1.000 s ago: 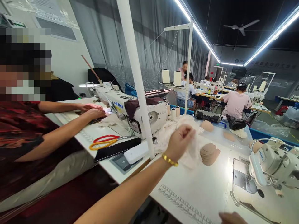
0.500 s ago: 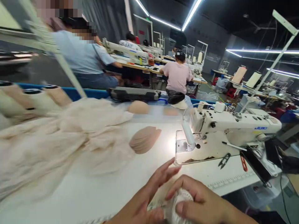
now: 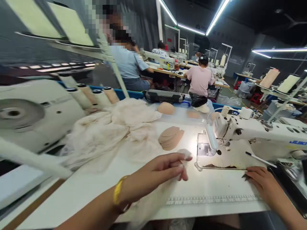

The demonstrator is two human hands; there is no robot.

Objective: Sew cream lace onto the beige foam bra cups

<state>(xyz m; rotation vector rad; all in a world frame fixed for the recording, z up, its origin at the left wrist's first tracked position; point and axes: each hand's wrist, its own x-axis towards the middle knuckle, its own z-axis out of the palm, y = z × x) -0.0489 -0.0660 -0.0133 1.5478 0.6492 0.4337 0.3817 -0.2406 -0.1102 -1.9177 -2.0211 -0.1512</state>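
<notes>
My left hand (image 3: 163, 169), with a yellow bracelet at the wrist, is closed on a piece of thin white fabric (image 3: 153, 201). A bit of the cloth sticks up past the fingertips, and the rest hangs down over the table's front edge. On the right, my right hand (image 3: 261, 182) lies on the tabletop with its fingers closed over the thread snips (image 3: 244, 176). Only a dark tip of the snips shows. Between and beyond my hands stands a white sewing machine (image 3: 263, 131), its lamp lighting the needle plate (image 3: 205, 149).
Beige oval pads (image 3: 171, 138) lie fanned out left of the needle plate. A heap of sheer white fabric (image 3: 103, 134) covers the left side, near thread cones (image 3: 81, 97). A white pen (image 3: 260, 159) rests on the machine bed. A ruler strip (image 3: 216, 200) runs along the front edge. Two people sit ahead.
My hands have parted. The right hand has let go of the white fabric and moved right onto the thread snips; the left keeps the fabric. The view has swung left.
</notes>
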